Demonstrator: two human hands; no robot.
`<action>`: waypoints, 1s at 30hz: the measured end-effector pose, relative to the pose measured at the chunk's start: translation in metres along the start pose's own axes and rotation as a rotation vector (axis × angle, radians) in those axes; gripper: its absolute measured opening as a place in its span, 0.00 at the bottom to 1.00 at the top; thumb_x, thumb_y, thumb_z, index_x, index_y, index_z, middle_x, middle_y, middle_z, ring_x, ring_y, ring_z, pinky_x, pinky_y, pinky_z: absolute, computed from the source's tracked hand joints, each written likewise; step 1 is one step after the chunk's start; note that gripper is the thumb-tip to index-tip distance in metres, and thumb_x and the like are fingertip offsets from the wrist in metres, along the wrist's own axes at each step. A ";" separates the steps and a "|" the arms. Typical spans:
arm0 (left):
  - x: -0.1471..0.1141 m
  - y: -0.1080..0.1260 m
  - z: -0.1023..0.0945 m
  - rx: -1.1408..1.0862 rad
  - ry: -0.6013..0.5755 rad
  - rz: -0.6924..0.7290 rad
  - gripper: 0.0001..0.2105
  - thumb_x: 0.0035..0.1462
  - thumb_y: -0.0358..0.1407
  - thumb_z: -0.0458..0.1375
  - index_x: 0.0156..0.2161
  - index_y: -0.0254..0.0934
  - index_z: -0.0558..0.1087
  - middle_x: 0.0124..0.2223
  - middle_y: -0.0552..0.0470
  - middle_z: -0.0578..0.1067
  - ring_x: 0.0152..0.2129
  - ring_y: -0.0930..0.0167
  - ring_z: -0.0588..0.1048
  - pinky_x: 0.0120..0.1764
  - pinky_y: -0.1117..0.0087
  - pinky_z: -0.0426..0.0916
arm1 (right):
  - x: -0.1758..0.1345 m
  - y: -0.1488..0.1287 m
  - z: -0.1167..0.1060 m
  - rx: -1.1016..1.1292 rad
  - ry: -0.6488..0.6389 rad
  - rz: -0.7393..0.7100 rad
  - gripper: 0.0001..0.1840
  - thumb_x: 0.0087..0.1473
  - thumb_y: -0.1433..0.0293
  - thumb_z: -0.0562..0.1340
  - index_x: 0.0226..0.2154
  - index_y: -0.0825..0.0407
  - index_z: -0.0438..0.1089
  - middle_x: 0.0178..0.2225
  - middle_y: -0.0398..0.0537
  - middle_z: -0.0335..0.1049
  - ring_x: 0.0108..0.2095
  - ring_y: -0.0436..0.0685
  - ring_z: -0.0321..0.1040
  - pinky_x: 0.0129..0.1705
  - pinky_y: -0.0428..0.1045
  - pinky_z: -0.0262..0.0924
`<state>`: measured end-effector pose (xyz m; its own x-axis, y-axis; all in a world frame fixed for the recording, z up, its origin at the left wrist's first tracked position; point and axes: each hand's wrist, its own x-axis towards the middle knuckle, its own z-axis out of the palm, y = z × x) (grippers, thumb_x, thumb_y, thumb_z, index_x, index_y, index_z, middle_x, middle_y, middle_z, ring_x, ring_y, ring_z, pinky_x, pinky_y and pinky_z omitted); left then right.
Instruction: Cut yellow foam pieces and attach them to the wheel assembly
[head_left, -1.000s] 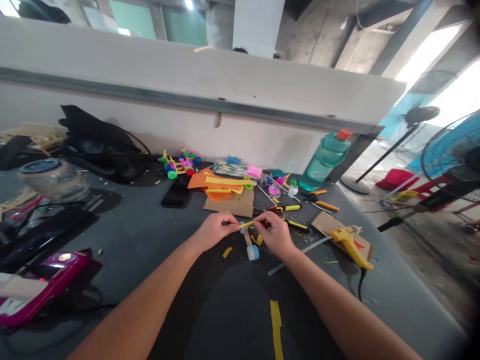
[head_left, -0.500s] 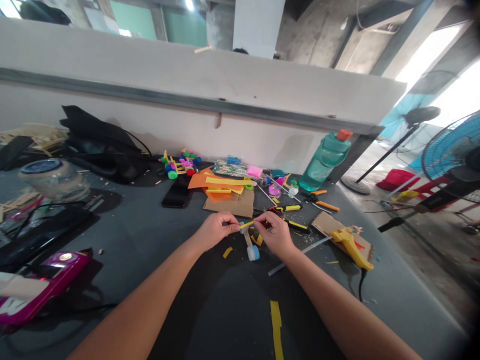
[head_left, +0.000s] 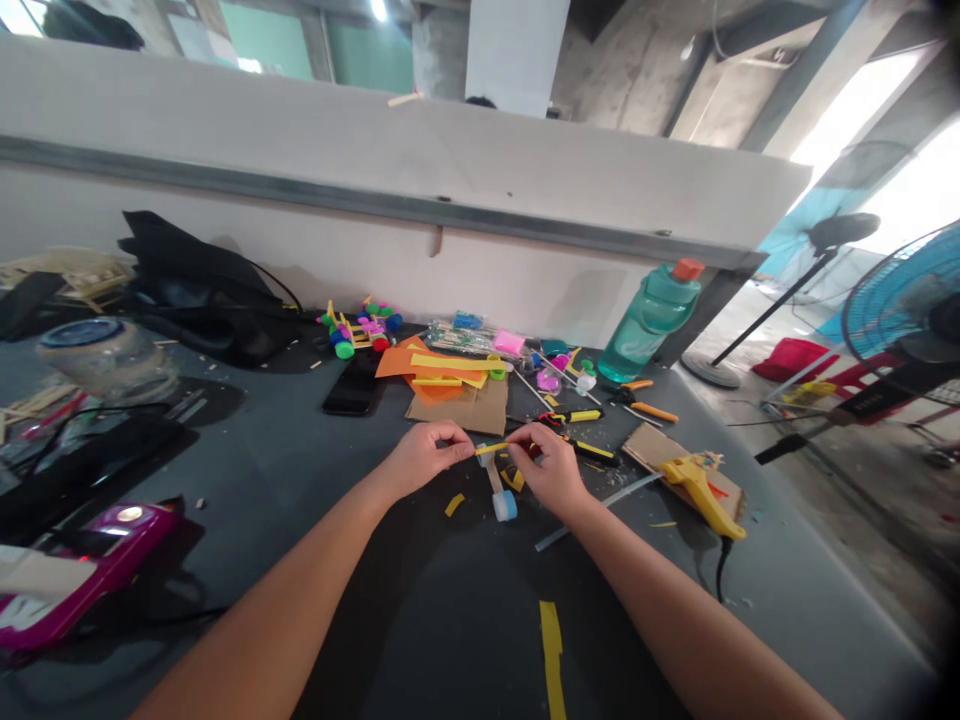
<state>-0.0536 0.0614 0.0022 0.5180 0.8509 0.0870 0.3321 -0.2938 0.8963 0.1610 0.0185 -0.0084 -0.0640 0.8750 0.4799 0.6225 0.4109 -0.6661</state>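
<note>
Between my two hands a narrow yellow strip (head_left: 491, 449) is stretched level above the table. My left hand (head_left: 429, 456) pinches its left end, thumb against fingers. Its right end sits in the pinch of my right hand (head_left: 549, 466). Just beneath lies a small piece made of bottle caps (head_left: 505, 505), one white and blue, joined by a pale stick. Yellow scraps (head_left: 454, 505) lie around it. A longer yellow strip (head_left: 552, 655) rests nearer to me.
Cardboard with orange and yellow sheets (head_left: 450, 385) lies beyond my hands, beside a phone (head_left: 352, 387). Cutters (head_left: 592, 452), a yellow glue gun (head_left: 701, 495) and a green bottle (head_left: 649, 325) are to the right. A glass jar (head_left: 109, 360) and a magenta device (head_left: 97, 570) stand left.
My left hand has shifted slightly left, so a little more of the yellow strip shows between the hands. The things on the table look unchanged.
</note>
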 end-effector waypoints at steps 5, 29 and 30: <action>0.001 -0.002 -0.006 0.120 0.075 -0.040 0.15 0.55 0.47 0.54 0.31 0.36 0.74 0.29 0.53 0.75 0.22 0.72 0.69 0.28 0.72 0.63 | 0.001 0.006 0.001 0.090 0.024 0.084 0.14 0.48 0.77 0.54 0.38 0.51 0.66 0.28 0.45 0.71 0.29 0.53 0.69 0.29 0.46 0.62; -0.006 0.017 0.006 0.296 0.062 0.154 0.12 0.58 0.40 0.53 0.28 0.36 0.73 0.28 0.55 0.72 0.25 0.74 0.69 0.28 0.74 0.58 | 0.002 -0.001 -0.002 0.047 -0.021 -0.181 0.08 0.57 0.72 0.58 0.33 0.50 0.74 0.31 0.49 0.73 0.33 0.55 0.69 0.35 0.49 0.64; -0.006 0.017 0.006 0.294 0.056 0.159 0.11 0.58 0.39 0.54 0.28 0.36 0.73 0.28 0.55 0.72 0.25 0.74 0.69 0.28 0.74 0.59 | 0.003 -0.001 -0.002 0.046 -0.014 -0.185 0.08 0.57 0.72 0.58 0.33 0.50 0.74 0.31 0.49 0.74 0.33 0.56 0.69 0.35 0.50 0.64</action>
<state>-0.0464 0.0486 0.0140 0.5401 0.8045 0.2470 0.4677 -0.5310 0.7066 0.1619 0.0197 -0.0049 -0.1847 0.7867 0.5891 0.5625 0.5761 -0.5930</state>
